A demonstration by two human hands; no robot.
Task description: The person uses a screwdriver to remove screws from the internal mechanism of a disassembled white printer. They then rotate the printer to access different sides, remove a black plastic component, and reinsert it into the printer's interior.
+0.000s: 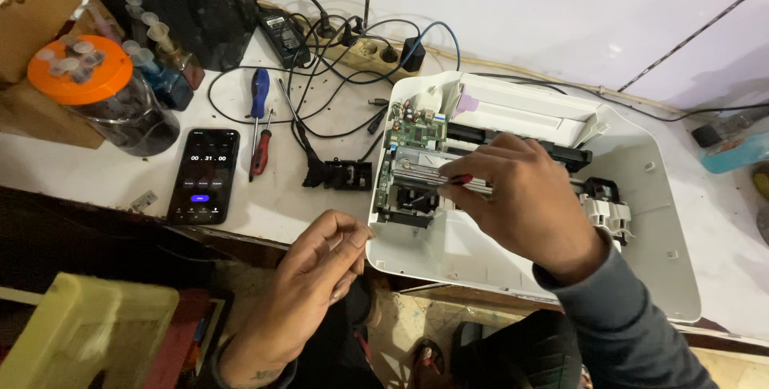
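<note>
**Printer opened up, our screwdriver at the carriage rail**

With the top cover already off, the white plastic printer body (641, 197) lies open on the white worktop (96, 173), hanging a little over its near edge, and its insides show: a green circuit board (418, 128) at the far left corner, a grey metal rail with the black carriage (412, 193) below it, and a white gear block (606, 211) at the right. Our right hand (521, 205) reaches into the shell from the near right, fingers closed around a red-handled screwdriver (460, 180) whose tip points left at the rail. Our left hand (320, 265) hangs just off the shell's near left corner, thumb and forefinger pressed together; whether a screw sits between them we cannot tell.

We judge the stripping-down to be about midway: cover gone, one small black part (346, 174) already lying out on the worktop left of the shell, while board, carriage and rail remain mounted. Further left lie a blue-handled screwdriver (259, 92), a second red-handled one (259, 153), and a black phone showing a timer (204, 174). Tangled black cables run to a power strip (376, 54) at the far wall.
</note>
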